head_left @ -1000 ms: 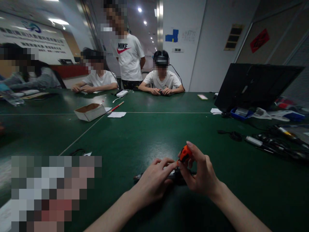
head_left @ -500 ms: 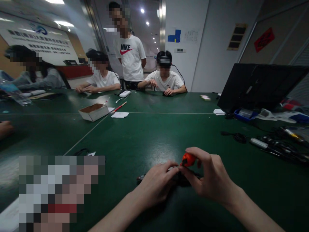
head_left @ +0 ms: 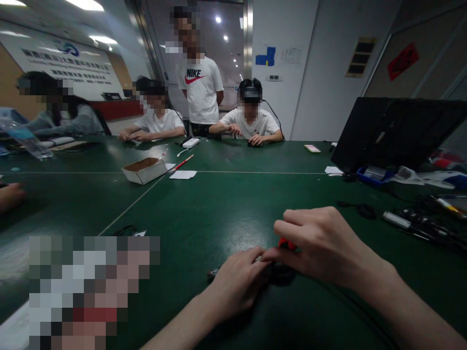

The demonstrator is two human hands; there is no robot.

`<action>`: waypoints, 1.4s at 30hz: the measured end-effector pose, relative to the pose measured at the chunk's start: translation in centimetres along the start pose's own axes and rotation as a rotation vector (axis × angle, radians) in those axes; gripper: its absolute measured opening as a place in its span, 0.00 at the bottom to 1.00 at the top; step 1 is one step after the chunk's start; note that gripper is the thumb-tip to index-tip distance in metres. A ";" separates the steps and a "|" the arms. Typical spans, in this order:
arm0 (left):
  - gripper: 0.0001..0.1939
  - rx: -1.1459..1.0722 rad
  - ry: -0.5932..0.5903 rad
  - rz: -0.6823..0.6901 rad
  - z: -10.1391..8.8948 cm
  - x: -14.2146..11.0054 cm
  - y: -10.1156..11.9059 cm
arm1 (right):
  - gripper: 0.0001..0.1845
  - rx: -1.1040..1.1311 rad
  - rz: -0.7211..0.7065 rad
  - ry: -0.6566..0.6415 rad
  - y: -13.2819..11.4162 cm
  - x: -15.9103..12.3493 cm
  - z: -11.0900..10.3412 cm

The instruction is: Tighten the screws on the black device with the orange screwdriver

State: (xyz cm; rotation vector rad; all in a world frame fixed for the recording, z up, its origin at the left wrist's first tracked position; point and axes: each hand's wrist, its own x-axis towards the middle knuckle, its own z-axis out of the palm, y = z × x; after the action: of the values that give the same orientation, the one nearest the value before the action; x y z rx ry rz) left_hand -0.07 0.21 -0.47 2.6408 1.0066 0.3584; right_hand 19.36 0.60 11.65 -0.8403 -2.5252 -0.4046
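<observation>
My right hand (head_left: 323, 243) is closed around a small orange-red and black handle (head_left: 287, 244), mostly covered by the fingers. Its thumb comes close to the fingertips of my left hand (head_left: 237, 277), which is curled palm-down over a dark object on the tabletop. To the right of those fingers a black coiled cable (head_left: 282, 274) shows beneath my right hand. A dark piece with a shiny end (head_left: 211, 274) sticks out on the left side. What lies under my left palm is hidden, and so is the lower end of the handle.
Across the green table (head_left: 219, 204) are an open cardboard box (head_left: 144, 171), a red pencil-like stick (head_left: 181, 163) and white paper (head_left: 183, 174). A black monitor (head_left: 394, 136), blue tray (head_left: 375, 176) and cables (head_left: 419, 223) stand right. Several people sit or stand beyond; another person's hand (head_left: 10, 197) is left.
My right hand has rolled over the orange-red handle and now covers more of it, with its wrist further right. My left hand stays nearly in place. The view has shifted slightly.
</observation>
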 end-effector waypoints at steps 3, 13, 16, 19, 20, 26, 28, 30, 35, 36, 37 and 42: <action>0.16 -0.035 0.017 0.011 -0.2 0.0 0.1 | 0.10 0.128 0.008 -0.090 0.1 -0.1 -0.3; 0.17 -0.024 -0.008 0.008 -0.6 0.0 0.4 | 0.05 0.262 0.019 -0.180 0.5 -0.9 -0.5; 0.14 -0.054 0.019 0.013 -0.5 0.0 0.4 | 0.10 0.098 -0.044 -0.103 0.6 -0.7 0.2; 0.14 -0.061 0.062 0.013 -0.1 -0.1 0.3 | 0.14 0.134 -0.053 -0.100 0.4 -0.6 0.2; 0.16 -0.049 0.066 0.011 0.1 -0.1 0.3 | 0.11 0.186 -0.043 -0.132 0.3 -0.6 -0.1; 0.19 0.032 0.037 -0.020 0.4 0.1 0.3 | 0.09 0.359 0.026 -0.299 0.2 -0.4 -1.2; 0.18 0.036 0.030 -0.034 0.2 0.1 0.4 | 0.06 0.300 0.045 -0.291 0.3 -0.4 -1.0; 0.17 0.046 0.025 -0.044 0.0 0.0 0.5 | 0.03 0.226 0.041 -0.284 0.5 -0.4 -0.6; 0.14 0.091 0.020 -0.105 -0.3 -0.2 0.5 | 0.08 0.149 0.015 -0.269 0.6 -0.5 -0.7; 0.13 0.092 0.018 -0.114 -0.4 -0.2 0.5 | 0.08 0.171 0.021 -0.276 0.5 -0.5 -0.9; 0.14 0.089 0.014 -0.117 -0.4 -0.2 0.5 | 0.07 0.202 0.030 -0.289 0.5 -0.4 -1.1; 0.13 0.096 -0.011 -0.143 -0.3 -0.1 0.5 | 0.05 0.312 0.055 -0.350 0.4 -0.3 -1.6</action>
State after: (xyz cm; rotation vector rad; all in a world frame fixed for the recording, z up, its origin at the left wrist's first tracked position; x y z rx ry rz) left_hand 0.06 -0.16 -0.02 2.6312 1.2305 0.2696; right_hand 20.32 0.12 12.96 -0.9165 -2.7704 0.1705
